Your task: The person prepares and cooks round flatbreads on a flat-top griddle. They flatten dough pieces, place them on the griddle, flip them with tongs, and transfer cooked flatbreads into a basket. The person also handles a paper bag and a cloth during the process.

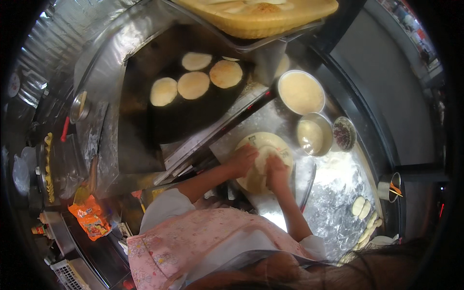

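A pale round dough disc (264, 151) is between my two hands, over a wide cream-coloured plate (261, 137) with printed marks near its rim. My left hand (245, 160) has its curled fingers at the disc's left edge. At the opposite edge is my right hand (277, 169), slightly blurred, its thumb side against the dough. My palms and fingers hide part of the plate. Just right of the plate, a dark, slender utensil (309, 185) rests on the floured metal worktop (326, 210).
Several flat breads (193, 85) lie on a dark griddle (174, 125) at upper left. Right of the plate stand a pale-filled round pan (301, 92), a metal bowl (324, 127) and a dark-filled bowl (344, 133). Dough pieces (361, 207) lie far right. A basket (253, 29) overhangs the back.
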{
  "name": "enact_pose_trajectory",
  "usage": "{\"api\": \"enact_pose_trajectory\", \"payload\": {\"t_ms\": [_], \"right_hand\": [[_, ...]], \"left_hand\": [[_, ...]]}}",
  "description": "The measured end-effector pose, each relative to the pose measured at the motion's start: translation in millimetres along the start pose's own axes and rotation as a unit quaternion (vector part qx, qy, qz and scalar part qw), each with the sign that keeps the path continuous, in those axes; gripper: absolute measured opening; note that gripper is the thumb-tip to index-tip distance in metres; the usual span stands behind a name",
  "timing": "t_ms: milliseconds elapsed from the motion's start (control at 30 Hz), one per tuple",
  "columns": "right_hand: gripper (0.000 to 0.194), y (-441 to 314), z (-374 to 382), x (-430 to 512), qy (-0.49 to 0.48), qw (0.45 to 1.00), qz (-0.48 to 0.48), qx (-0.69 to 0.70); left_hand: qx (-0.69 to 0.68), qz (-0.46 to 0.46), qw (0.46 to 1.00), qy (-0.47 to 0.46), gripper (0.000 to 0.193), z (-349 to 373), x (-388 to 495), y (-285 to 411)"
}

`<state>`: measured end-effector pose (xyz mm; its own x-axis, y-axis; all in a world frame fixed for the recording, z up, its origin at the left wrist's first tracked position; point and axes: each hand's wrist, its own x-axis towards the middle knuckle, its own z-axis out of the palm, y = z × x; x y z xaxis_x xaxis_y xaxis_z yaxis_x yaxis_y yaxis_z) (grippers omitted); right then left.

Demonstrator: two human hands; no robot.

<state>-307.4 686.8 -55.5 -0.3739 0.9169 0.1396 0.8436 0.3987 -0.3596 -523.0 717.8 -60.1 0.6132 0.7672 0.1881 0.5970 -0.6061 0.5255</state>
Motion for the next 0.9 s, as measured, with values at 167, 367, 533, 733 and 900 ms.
{"api": "enact_pose_trajectory", "payload": {"t_ms": [167,367,533,733,900], "right_hand": [[0.042,-2.0,-2.5,-8.4,-0.014,0.999,-0.006,-0.037],[0.03,-17.3,-28.7,2.0,-0.023,1.0,0.0,-0.012],[0.017,-37.3,-76.7,-2.1,0.126,0.935,0.149,0.295],[0.021,-39.6,-57.3,-6.9,0.058,0.997,-0.013,-0.05],[0.019,-26.0,-46.9,-17.6,0.085,0.961,0.154,0.212]], "left_hand": [[0.021,0.029,0.999,0.021,0.046,-5.2,1.6,-1.7],[0.016,-0.011,1.0,0.018,0.038,-12.1,-1.4,-2.1],[0.019,-0.052,0.998,0.021,0.043,-14.5,-9.3,-10.1],[0.08,-0.008,0.997,-0.017,0.041,-13.2,-13.3,-23.9],[0.026,0.039,0.998,-0.029,0.038,-2.8,-2.6,-8.6]]}}
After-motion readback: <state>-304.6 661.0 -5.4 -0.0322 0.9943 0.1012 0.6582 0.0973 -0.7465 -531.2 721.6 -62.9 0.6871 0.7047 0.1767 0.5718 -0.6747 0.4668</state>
